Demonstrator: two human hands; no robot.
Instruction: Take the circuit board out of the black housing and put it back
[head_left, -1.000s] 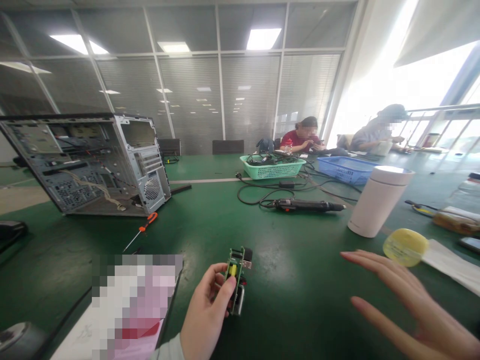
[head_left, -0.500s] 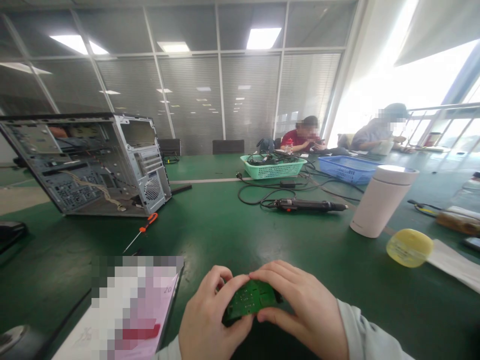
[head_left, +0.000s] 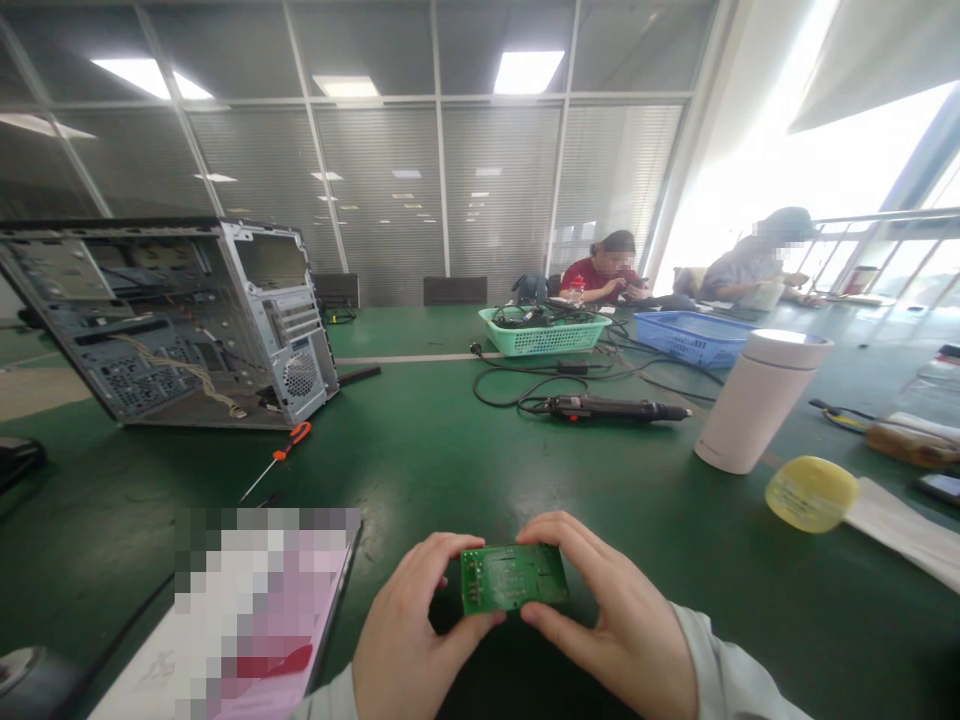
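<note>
A small green circuit board (head_left: 514,578) is held up over the near part of the table, between my two hands. My left hand (head_left: 420,625) grips its left end, thumb along the lower edge and fingers at the upper edge. On the other end, my right hand (head_left: 607,610) pinches the board in the same way. Solder points show on the face turned towards me; whatever is on the far side is hidden. To the left lies a pinkish booklet (head_left: 322,560), partly blurred out.
An opened computer case (head_left: 292,330) stands at the left, with an orange-handled screwdriver (head_left: 279,456) before it. A black electric screwdriver (head_left: 611,409), a green basket (head_left: 551,340) of cables, a blue basket (head_left: 694,348), a pale tumbler (head_left: 761,405) and a yellow container (head_left: 811,494) lie beyond. Two people sit farther back.
The board has turned from a slant to nearly level, showing more of its face. My left fingers have shifted off its front to its left edge.
</note>
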